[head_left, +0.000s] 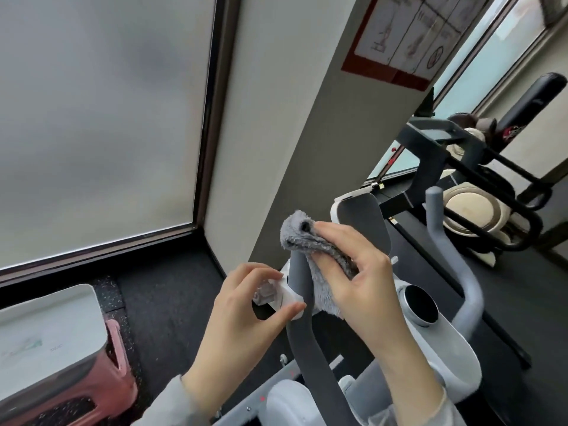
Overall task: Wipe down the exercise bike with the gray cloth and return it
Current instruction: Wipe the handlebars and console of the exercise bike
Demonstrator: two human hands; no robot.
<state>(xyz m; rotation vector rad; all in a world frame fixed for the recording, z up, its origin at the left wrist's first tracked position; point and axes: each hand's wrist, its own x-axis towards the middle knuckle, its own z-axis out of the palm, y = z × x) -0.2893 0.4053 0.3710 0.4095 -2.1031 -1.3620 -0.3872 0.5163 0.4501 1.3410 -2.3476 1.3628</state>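
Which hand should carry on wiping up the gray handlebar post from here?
The right hand: it holds the gray cloth draped over the handlebar post. The left hand only pinches the white bracket beside it.

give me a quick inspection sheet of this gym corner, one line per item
surface: dark speckled rubber floor, nothing loose seen on it
job's things: gray cloth draped over the gray handlebar of the exercise bike; round black dial on its white body
clutter: pink stool under a white box at lower left; rack with cream weight plates at right
grips: right hand pressing the cloth on the bar; left hand pinching a white clip on the bar
cables: nothing seen
surroundings: frosted window, gray wall pillar, red-edged poster
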